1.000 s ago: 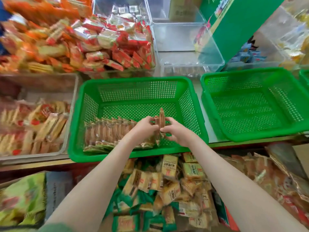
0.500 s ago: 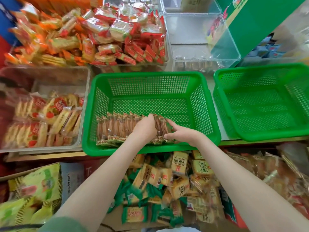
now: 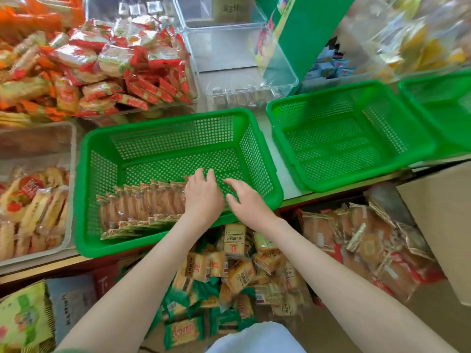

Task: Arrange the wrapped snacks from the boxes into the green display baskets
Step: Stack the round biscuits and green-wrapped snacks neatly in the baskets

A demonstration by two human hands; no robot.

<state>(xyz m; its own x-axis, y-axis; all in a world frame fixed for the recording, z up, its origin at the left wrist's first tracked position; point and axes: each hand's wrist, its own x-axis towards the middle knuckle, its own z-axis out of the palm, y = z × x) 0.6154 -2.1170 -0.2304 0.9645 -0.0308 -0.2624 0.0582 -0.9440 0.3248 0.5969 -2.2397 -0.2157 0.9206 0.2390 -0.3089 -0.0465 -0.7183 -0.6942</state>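
Filling barely begun: one row of wrapped snacks (image 3: 142, 202) is stood in the near basket (image 3: 173, 133); the neighbouring basket (image 3: 344, 154) is unfilled. The left grip (image 3: 204, 197) is laid flat on the row; the right grip (image 3: 246, 200) is released.

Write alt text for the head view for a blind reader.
A person's left hand rests on the right end of a row of wrapped snacks standing on edge along the near side of a green basket, with the right hand beside it, fingers outstretched. A second green basket sits to the right.
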